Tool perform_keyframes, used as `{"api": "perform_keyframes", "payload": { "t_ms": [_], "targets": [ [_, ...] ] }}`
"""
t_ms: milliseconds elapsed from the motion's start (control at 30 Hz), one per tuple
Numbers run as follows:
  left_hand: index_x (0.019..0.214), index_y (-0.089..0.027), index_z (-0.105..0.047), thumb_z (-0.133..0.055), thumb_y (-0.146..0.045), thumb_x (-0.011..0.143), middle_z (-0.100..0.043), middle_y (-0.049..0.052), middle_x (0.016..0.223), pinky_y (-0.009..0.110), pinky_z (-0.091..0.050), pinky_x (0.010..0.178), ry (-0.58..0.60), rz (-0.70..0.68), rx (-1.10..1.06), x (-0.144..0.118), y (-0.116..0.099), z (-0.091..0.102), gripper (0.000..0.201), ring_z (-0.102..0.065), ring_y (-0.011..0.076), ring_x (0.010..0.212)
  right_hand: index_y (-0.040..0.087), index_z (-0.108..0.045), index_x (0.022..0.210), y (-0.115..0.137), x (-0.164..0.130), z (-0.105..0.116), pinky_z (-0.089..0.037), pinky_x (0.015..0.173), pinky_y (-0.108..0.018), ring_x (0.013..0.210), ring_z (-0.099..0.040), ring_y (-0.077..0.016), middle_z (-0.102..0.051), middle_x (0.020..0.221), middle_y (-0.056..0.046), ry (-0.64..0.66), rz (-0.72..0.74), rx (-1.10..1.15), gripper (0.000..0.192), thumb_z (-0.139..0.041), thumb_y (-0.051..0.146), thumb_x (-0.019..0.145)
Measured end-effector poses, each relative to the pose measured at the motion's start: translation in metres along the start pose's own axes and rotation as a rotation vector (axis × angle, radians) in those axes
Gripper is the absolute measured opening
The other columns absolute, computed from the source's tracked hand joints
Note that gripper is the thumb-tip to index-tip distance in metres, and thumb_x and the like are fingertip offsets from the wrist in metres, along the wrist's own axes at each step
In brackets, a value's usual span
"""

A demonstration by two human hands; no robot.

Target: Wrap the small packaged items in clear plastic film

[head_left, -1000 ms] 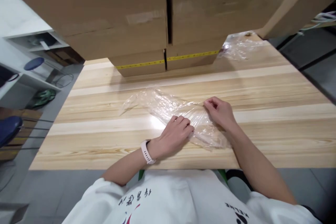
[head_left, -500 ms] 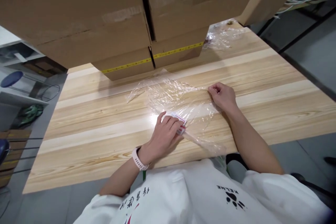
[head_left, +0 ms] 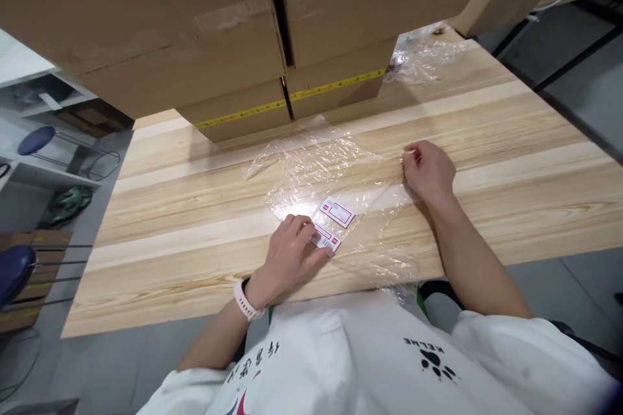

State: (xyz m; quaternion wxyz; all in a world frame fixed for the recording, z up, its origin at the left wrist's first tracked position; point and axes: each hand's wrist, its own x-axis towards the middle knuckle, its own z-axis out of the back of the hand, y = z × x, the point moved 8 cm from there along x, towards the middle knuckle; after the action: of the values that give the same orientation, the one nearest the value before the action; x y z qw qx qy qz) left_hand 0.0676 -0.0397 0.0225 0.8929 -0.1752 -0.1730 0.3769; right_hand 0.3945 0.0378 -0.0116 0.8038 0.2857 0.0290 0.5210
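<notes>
"Left hand point(head_left: 291, 249) has slid left and a little nearer since the frame before; it now leaves two white cards with red borders in plain sight, where it covered most of them."

"Where do the cards lie?"

"Near the middle of the near half of the bench point(head_left: 195, 207), amid a sheet of clear plastic film point(head_left: 311, 162); the far card point(head_left: 337, 213) sits just beyond the near card point(head_left: 327, 240), both tilted to the bench's edge; I cannot tell whether the film runs over or under them."

"And the fingers?"

"On the left they curve over the left end of the near card, thumb apart from the rest and at its near edge; whether they grip it, I cannot tell; those of the right hand point(head_left: 431, 172) are pressed together, pinching the film's right edge."

"What stands farther out?"

"Large cardboard boxes point(head_left: 180, 32) at the far side, yellow tape point(head_left: 335, 85) along their lower part; crumpled plastic point(head_left: 423, 61) at the far right of the bench; on the left, past the bench, a blue stool point(head_left: 36, 141) and a nearer one point(head_left: 14, 272); a pale watch strap point(head_left: 248, 300) circles the left wrist."
</notes>
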Motion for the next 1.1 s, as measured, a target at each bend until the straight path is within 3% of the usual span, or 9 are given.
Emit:
{"api": "perform_keyframes", "payload": {
  "t_ms": [67, 133, 200, 300, 433, 700, 833, 933, 1100],
  "targets": [
    [0.098, -0.017, -0.058, -0.07, -0.048, 0.09, -0.064, 0.01, 0.101, 0.04, -0.046, 0.077, 0.031, 0.053, 0.117, 0.007, -0.005, -0.006, 0.034, -0.054, 0.0266, 0.091, 0.018, -0.068, 0.11, 0.024, -0.016, 0.021, -0.045, 0.09, -0.048, 0.105, -0.058, -0.0324, -0.066, 0.108, -0.015, -0.153, 0.125, 0.017, 0.027, -0.051, 0.026, 0.09],
    [0.1, -0.017, -0.057, -0.072, -0.046, 0.087, -0.062, 0.01, 0.099, 0.041, -0.046, 0.076, 0.095, 0.088, 0.223, 0.012, -0.01, -0.015, 0.035, -0.054, 0.0276, 0.088, 0.019, -0.066, 0.111, 0.054, -0.042, 0.033, -0.044, 0.097, -0.05, 0.109, -0.056, -0.0316, -0.066, 0.11, -0.014, -0.175, 0.259, 0.111, 0.025, -0.047, 0.026, 0.096],
    [0.102, -0.016, -0.056, -0.071, -0.04, 0.086, -0.062, 0.011, 0.101, 0.042, -0.046, 0.076, 0.131, 0.125, 0.287, 0.013, -0.013, -0.021, 0.032, -0.054, 0.0288, 0.09, 0.022, -0.066, 0.106, 0.085, -0.072, 0.025, -0.047, 0.093, -0.046, 0.103, -0.059, -0.0279, -0.068, 0.104, -0.01, 0.01, 0.398, 0.273, 0.021, -0.046, 0.027, 0.099],
    [0.111, -0.016, -0.055, -0.069, -0.034, 0.085, -0.061, 0.012, 0.105, 0.043, -0.047, 0.077, 0.144, 0.178, 0.312, 0.008, -0.011, -0.025, 0.035, -0.055, 0.0306, 0.093, 0.023, -0.063, 0.117, 0.114, -0.117, -0.005, -0.051, 0.09, -0.043, 0.105, -0.06, -0.0259, -0.069, 0.114, -0.008, 0.383, 0.522, 0.404, 0.022, -0.051, 0.029, 0.1],
    [0.118, -0.015, -0.052, -0.069, -0.028, 0.082, -0.063, 0.013, 0.106, 0.044, -0.049, 0.079, 0.113, 0.178, 0.29, 0.0, -0.008, -0.022, 0.041, -0.058, 0.0319, 0.095, 0.023, -0.054, 0.137, 0.114, -0.139, -0.029, -0.048, 0.1, -0.047, 0.117, -0.056, -0.0287, -0.064, 0.131, -0.01, 0.506, 0.547, 0.409, 0.042, -0.06, 0.034, 0.097],
    [0.125, -0.017, -0.045, -0.068, -0.042, 0.088, -0.063, 0.013, 0.114, 0.041, -0.052, 0.082, -0.213, 0.168, 0.032, 0.022, 0.001, 0.03, 0.051, -0.062, 0.0278, 0.101, 0.03, -0.037, 0.155, 0.107, -0.135, -0.036, -0.049, 0.101, -0.052, 0.122, -0.054, -0.0322, -0.06, 0.136, -0.01, 0.609, 0.449, 0.456, 0.077, -0.072, 0.036, 0.087],
    [0.126, -0.016, -0.047, -0.069, -0.038, 0.088, -0.062, 0.014, 0.116, 0.045, -0.052, 0.086, -0.1, 0.129, 0.057, 0.054, -0.008, 0.001, 0.049, -0.059, 0.0306, 0.106, 0.034, -0.025, 0.161, 0.099, -0.132, -0.034, -0.049, 0.104, -0.05, 0.13, -0.053, -0.0303, -0.055, 0.143, -0.01, 0.663, 0.349, 0.563, 0.09, -0.073, 0.035, 0.085],
    [0.131, -0.017, -0.046, -0.068, -0.038, 0.089, -0.062, 0.014, 0.116, 0.048, -0.052, 0.086, 0.018, 0.157, 0.052, 0.059, -0.003, -0.021, 0.051, -0.058, 0.0323, 0.104, 0.035, -0.019, 0.164, 0.097, -0.132, -0.033, -0.048, 0.107, -0.05, 0.134, -0.05, -0.0307, -0.05, 0.149, -0.01, 0.65, 0.365, 0.564, 0.099, -0.076, 0.039, 0.084],
    [0.142, -0.022, -0.038, -0.07, -0.043, 0.09, -0.059, 0.014, 0.131, 0.049, -0.05, 0.095, 0.042, 0.111, -0.044, 0.033, 0.017, -0.012, 0.065, -0.057, 0.0317, 0.113, 0.031, -0.031, 0.16, 0.108, -0.136, -0.035, -0.049, 0.106, -0.05, 0.129, -0.053, -0.0313, -0.055, 0.146, -0.01, 0.54, 0.527, 0.417, 0.086, -0.074, 0.048, 0.088]
  ]
}}
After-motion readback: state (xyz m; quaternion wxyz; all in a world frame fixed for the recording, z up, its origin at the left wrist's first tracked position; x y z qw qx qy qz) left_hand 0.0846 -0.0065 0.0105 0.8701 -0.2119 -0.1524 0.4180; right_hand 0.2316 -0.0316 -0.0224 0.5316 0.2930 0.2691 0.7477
